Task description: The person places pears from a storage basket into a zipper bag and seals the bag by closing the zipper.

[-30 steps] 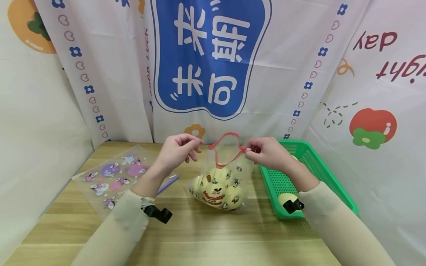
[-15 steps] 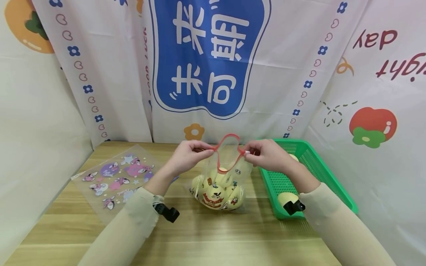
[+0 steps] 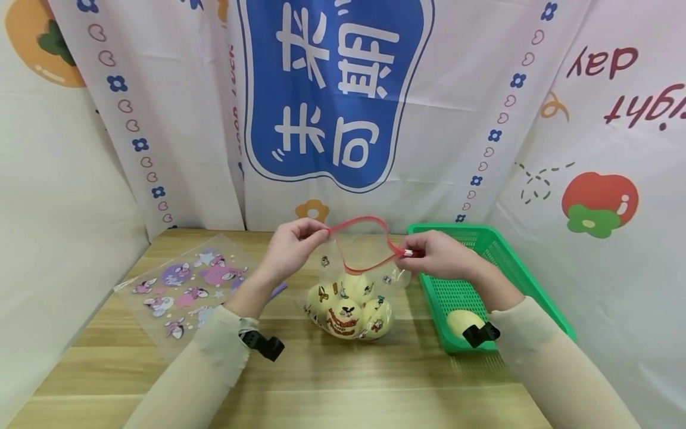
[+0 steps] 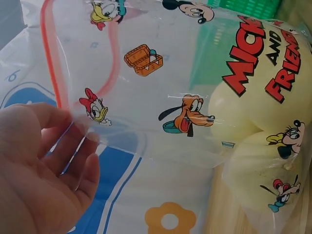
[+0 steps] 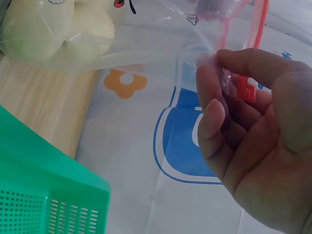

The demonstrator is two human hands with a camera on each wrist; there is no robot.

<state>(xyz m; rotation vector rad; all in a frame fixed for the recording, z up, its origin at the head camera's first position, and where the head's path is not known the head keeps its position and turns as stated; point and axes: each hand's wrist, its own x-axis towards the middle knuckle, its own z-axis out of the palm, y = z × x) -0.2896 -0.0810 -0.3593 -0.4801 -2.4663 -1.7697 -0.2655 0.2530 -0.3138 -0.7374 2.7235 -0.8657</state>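
A clear zip bag (image 3: 347,316) with cartoon prints stands on the table, several pale yellow rounded things (image 4: 253,161) inside it. Its red-edged mouth (image 3: 370,266) gapes. At the mouth's left end, my left hand (image 3: 293,247) pinches the edge between thumb and forefinger, other fingers loosely bent (image 4: 48,165). My right hand (image 3: 442,255) pinches the opposite corner, beside a white zip slider (image 3: 408,253). In the right wrist view, thumb and forefinger of that hand (image 5: 258,131) meet on the clear plastic by the red strip's end.
To the right stands a green basket (image 3: 501,253) with a pale yellow rounded thing (image 3: 464,323) in it. Another clear bag (image 3: 184,286), printed in pink and purple, lies flat at the left of the wooden table (image 3: 321,387). A printed cloth (image 3: 450,89) hangs behind.
My left hand came right to the red edge, took hold, then drew back left, spreading the bag's mouth wider. My right hand kept its pinch and shifted slightly right.
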